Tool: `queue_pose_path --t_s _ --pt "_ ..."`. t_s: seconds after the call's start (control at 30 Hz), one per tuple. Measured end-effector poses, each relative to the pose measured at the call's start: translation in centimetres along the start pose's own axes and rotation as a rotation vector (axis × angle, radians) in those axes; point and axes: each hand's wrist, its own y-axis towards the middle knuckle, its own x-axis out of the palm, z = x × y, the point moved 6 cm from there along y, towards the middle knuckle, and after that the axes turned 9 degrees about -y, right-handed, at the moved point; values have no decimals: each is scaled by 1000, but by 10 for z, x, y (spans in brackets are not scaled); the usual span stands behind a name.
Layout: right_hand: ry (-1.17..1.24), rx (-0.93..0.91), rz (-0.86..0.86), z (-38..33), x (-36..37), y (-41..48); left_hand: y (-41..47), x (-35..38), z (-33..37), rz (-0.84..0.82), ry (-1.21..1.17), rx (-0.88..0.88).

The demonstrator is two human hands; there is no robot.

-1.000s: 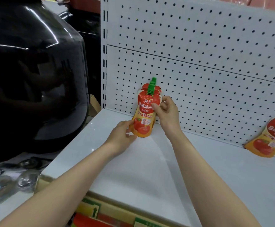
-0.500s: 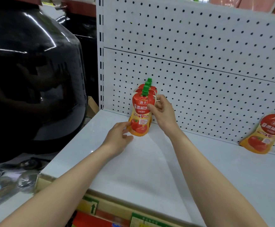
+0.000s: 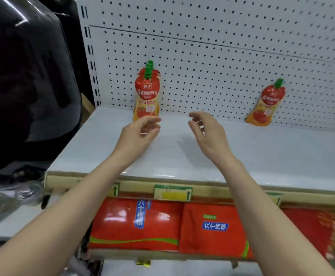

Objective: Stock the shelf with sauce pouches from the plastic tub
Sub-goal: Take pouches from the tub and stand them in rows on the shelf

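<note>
Two empty hands (image 3: 140, 132) (image 3: 208, 132) (fingers curled), two pouch spots (image 3: 147, 96) (image 3: 266, 105) on shelf (image 3: 262, 156)

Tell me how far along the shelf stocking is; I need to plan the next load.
Done: a short row of red-and-orange sauce pouches with green caps stands at the pegboard's left end, and one lone pouch leans further right. In hand: nothing; left hand and right hand are empty. Left: most of the white shelf is bare.
</note>
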Motion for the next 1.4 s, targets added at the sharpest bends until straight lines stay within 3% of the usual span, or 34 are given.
queue_pose_path --t_s 0.2,0.4,0.57,0.77,0.97,1.17,1.33,1.4 --pt "-179 97 143 50 -63 -153 -85 73 27 -183 -150 80" --pt "-313 375 238 121 -99 -310 -166 184 18 -464 -200 45" --pt "-266 688 138 197 -89 -429 -230 301 -28 -748 -111 -69" --pt "-212 1080 -121 315 -84 -552 -298 443 -90 -976 46 -254" --pt "-225 1324 -343 447 -88 -612 -344 571 -145 -1114 296 -367" --pt "-289 1454 -486 558 -45 -624 -365 661 -208 -1135 507 -314" --pt "-408 1405 -351 570 -5 -623 -386 710 -250 -1141 647 -295" --pt "-318 1459 -229 571 -5 -629 -395 720 -259 -1124 685 -330"
